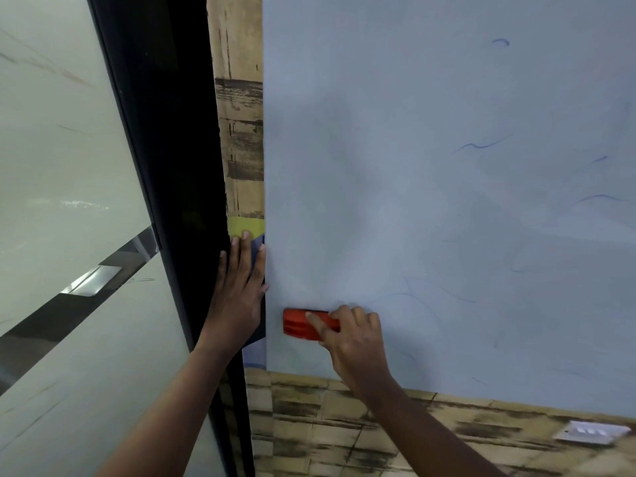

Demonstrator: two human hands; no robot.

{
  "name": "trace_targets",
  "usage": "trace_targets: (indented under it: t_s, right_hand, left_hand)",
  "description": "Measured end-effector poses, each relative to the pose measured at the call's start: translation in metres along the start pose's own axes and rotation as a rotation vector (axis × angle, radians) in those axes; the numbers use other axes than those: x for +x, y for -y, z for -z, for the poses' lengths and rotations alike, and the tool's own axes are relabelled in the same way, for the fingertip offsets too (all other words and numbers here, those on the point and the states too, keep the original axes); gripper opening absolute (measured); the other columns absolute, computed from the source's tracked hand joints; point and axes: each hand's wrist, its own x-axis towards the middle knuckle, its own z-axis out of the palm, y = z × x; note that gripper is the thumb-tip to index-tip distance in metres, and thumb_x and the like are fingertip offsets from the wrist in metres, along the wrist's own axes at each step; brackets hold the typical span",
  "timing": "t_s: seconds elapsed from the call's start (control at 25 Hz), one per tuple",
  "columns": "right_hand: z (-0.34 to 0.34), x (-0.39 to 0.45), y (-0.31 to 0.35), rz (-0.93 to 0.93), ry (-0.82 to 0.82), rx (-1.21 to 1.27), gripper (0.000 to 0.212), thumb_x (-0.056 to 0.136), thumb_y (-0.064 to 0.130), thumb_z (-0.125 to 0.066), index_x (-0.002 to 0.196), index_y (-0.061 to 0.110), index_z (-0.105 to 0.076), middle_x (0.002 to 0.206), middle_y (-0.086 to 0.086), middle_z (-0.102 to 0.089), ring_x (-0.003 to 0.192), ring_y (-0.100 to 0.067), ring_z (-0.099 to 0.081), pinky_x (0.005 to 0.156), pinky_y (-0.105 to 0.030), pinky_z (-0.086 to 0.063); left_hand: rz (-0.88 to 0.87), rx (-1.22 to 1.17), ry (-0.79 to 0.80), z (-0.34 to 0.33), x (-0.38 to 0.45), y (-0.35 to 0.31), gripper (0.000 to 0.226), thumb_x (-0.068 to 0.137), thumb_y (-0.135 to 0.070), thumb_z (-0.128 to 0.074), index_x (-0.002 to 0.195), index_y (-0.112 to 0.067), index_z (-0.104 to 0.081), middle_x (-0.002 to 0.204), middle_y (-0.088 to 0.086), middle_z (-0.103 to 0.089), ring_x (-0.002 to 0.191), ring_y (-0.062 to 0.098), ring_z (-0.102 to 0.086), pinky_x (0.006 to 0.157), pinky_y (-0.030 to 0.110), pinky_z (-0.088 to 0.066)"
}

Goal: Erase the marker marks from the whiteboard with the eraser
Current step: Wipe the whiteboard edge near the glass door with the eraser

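Across the wall before us hangs the whiteboard (430, 201), faint blue marks (481, 145) toward three o'clock. Our left hand (239, 294) lies flat, fingers straight, along its edge at nine o'clock. Our right hand (354, 342) holds the red eraser (299, 323) in its grip, low at seven o'clock, against the board.

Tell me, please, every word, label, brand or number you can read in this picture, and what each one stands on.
There is no readable text.
Whiteboard: only faint blue marker strokes, such as; they form no letters or numbers.
Orange eraser, held by the right hand: no label or brand visible.
Wall switch plate: no markings legible.
Left hand lies flat beside the board's edge, on no text.
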Motion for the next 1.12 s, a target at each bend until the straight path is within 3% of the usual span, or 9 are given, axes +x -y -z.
trace_targets:
  t_s: [0.12,0.32,0.48,0.6,0.68,0.88,1.0,1.12]
  right_hand:
    - [0.034,-0.009,-0.038,-0.208,-0.110,0.013,0.059,0.084,0.037,-0.081,0.139,0.028,-0.065,0.110,-0.011,-0.062,0.091,-0.030,-0.058,0.073,-0.043,-0.044]
    - [0.038,-0.013,-0.048,-0.242,-0.121,0.022,0.053,0.088,0.037,-0.078,0.138,0.024,-0.067,0.109,-0.013,-0.062,0.092,-0.032,-0.059,0.072,-0.043,-0.043]
    - [-0.001,-0.003,0.001,-0.105,-0.039,0.061,0.051,0.087,0.030,-0.079,0.137,0.028,-0.066,0.102,-0.011,-0.061,0.086,-0.030,-0.056,0.072,-0.040,-0.039]
    - [-0.033,-0.026,0.022,0.092,0.083,0.036,0.047,0.093,0.010,-0.058,0.136,0.028,-0.063,0.099,-0.008,-0.059,0.084,-0.028,-0.054,0.072,-0.040,-0.042]
    - [-0.051,-0.048,0.021,0.238,0.194,0.013,0.045,0.091,0.014,-0.051,0.132,0.027,-0.063,0.101,-0.006,-0.058,0.085,-0.026,-0.054,0.074,-0.039,-0.045]
    - [-0.070,-0.068,0.019,0.351,0.334,0.006,0.046,0.078,0.018,-0.072,0.123,0.025,-0.064,0.105,-0.003,-0.057,0.089,-0.024,-0.052,0.075,-0.037,-0.043]
    - [-0.051,-0.061,0.002,0.287,0.219,0.003,0.047,0.085,0.017,-0.063,0.131,0.028,-0.064,0.103,-0.006,-0.059,0.086,-0.026,-0.055,0.073,-0.039,-0.043]
    - [-0.024,-0.046,-0.025,0.076,0.040,0.001,0.053,0.090,0.026,-0.074,0.141,0.034,-0.061,0.104,-0.009,-0.063,0.087,-0.029,-0.057,0.072,-0.041,-0.040]
  left_hand:
    - [-0.030,0.015,-0.001,-0.001,-0.003,0.000,0.079,0.105,-0.023,-0.038,0.169,-0.009,0.005,0.176,0.016,0.016,0.164,0.036,0.013,0.133,0.051,0.005]
    - [-0.019,0.026,0.005,0.002,-0.006,-0.001,0.086,0.103,-0.012,-0.058,0.169,-0.006,-0.002,0.176,0.017,0.015,0.164,0.037,0.012,0.133,0.053,0.003]
    - [-0.018,0.076,0.082,0.000,-0.019,-0.002,0.117,0.086,-0.020,-0.085,0.168,-0.002,-0.003,0.176,0.022,0.011,0.164,0.040,0.009,0.132,0.055,0.001]
    - [-0.031,0.120,0.125,-0.006,-0.029,-0.001,0.131,0.078,-0.025,-0.092,0.168,-0.002,0.001,0.176,0.023,0.010,0.163,0.040,0.009,0.132,0.055,0.001]
    - [-0.030,0.132,0.136,-0.008,-0.035,-0.002,0.135,0.076,-0.026,-0.094,0.168,-0.002,0.002,0.176,0.023,0.011,0.163,0.040,0.010,0.132,0.055,0.000]
    - [-0.002,0.130,0.149,-0.015,-0.042,-0.004,0.139,0.075,-0.026,-0.095,0.168,-0.003,0.006,0.176,0.021,0.013,0.163,0.039,0.010,0.133,0.056,-0.002]
    - [0.024,0.146,0.165,-0.022,-0.053,-0.007,0.141,0.074,-0.025,-0.096,0.168,-0.002,0.006,0.175,0.024,0.009,0.163,0.040,0.010,0.132,0.059,-0.010]
    - [0.038,0.170,0.190,-0.031,-0.069,-0.012,0.132,0.078,-0.018,-0.092,0.168,0.000,0.004,0.174,0.028,0.005,0.163,0.041,0.008,0.129,0.063,-0.018]
